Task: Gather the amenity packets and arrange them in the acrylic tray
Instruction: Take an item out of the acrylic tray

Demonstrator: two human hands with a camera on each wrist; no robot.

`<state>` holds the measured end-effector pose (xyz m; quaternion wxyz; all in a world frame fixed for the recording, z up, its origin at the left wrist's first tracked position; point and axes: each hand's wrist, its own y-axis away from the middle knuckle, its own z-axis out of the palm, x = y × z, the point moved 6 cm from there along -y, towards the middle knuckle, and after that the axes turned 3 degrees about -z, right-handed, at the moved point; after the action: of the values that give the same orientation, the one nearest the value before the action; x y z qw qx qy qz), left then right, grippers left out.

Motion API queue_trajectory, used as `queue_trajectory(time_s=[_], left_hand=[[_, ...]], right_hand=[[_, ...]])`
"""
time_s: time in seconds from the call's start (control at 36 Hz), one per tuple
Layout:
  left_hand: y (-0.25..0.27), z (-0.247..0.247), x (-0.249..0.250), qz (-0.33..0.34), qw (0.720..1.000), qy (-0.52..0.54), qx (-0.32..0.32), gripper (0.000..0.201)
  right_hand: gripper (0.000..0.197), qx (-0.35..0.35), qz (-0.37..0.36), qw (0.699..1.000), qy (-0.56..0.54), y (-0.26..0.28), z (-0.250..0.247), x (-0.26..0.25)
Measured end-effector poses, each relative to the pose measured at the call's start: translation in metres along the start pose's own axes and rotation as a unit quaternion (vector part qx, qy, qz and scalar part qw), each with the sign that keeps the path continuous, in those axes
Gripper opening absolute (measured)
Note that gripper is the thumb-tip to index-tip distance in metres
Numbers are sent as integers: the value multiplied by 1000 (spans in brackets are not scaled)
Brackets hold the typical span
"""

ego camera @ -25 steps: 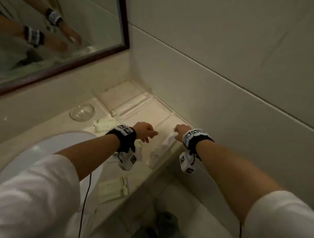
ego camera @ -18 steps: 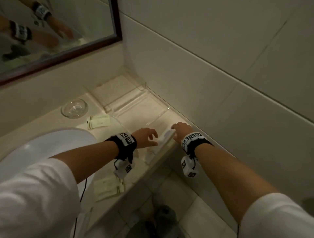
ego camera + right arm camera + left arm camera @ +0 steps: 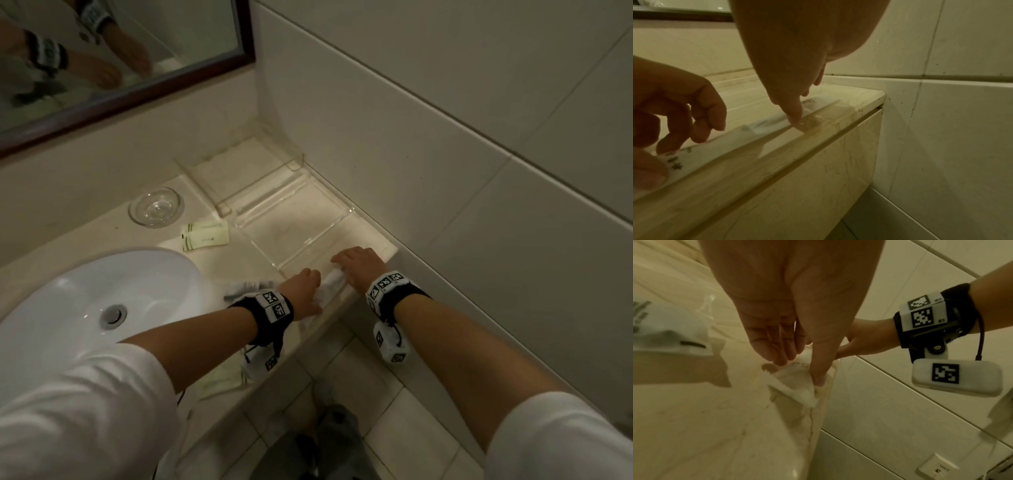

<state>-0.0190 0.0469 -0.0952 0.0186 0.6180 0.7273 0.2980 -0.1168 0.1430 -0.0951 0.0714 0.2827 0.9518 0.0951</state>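
A long white packet [image 3: 330, 286] lies along the counter's front edge, just in front of the clear acrylic tray [image 3: 291, 222]. My left hand [image 3: 317, 277] pinches its near end between thumb and fingers [image 3: 818, 379]. My right hand [image 3: 342, 265] holds the far end, thumb tip [image 3: 795, 116] pressed on the wrapper [image 3: 760, 126]. Two cream packets [image 3: 205, 234] lie left of the tray. A white and grey packet [image 3: 250, 287] sits by my left wrist, and another cream packet [image 3: 219, 380] lies under my left forearm.
A glass dish [image 3: 156, 205] stands behind the cream packets. The white basin [image 3: 85, 301] fills the left of the counter. The tiled wall [image 3: 445, 171] runs close along the right, the mirror [image 3: 120, 41] hangs behind, and the counter edge [image 3: 818, 138] drops to the tiled floor.
Both hands have closed in on the long white packet and lowered to the counter's front edge. The head view has swung to show more of the basin.
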Motion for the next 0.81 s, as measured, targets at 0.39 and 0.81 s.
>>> queue_trajectory(time_s=[0.39, 0.81], left_hand=[[-1, 11, 6, -11, 999, 4, -31, 48], [9, -66, -23, -6, 988, 141, 66, 33]], right_hand=[[28, 0, 26, 997, 74, 4, -2, 14], [30, 11, 48, 999, 20, -13, -70, 12]])
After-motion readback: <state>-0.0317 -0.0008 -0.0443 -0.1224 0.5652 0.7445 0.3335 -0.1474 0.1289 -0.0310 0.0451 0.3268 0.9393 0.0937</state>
